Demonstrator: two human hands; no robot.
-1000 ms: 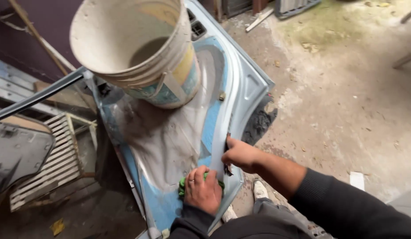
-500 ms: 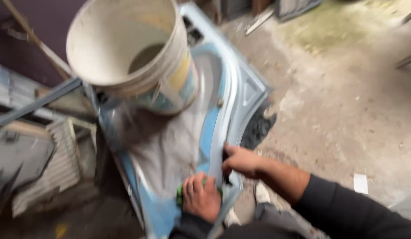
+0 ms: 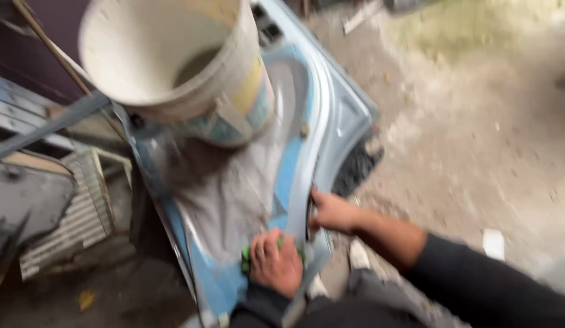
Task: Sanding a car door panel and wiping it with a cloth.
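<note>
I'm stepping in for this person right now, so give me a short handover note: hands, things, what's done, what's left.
Left hand: pressed flat on a small green pad on the near end of the light blue metal car-body panel.
Right hand: gripping the panel's right edge, steadying it.
Large off-white plastic bucket: standing on the panel's far end.
Done: the panel's middle looks dull grey, apparently rubbed down.
Left: blue paint remains along the edges and near end, so those probably still need rubbing. The picture is blurred.
</note>
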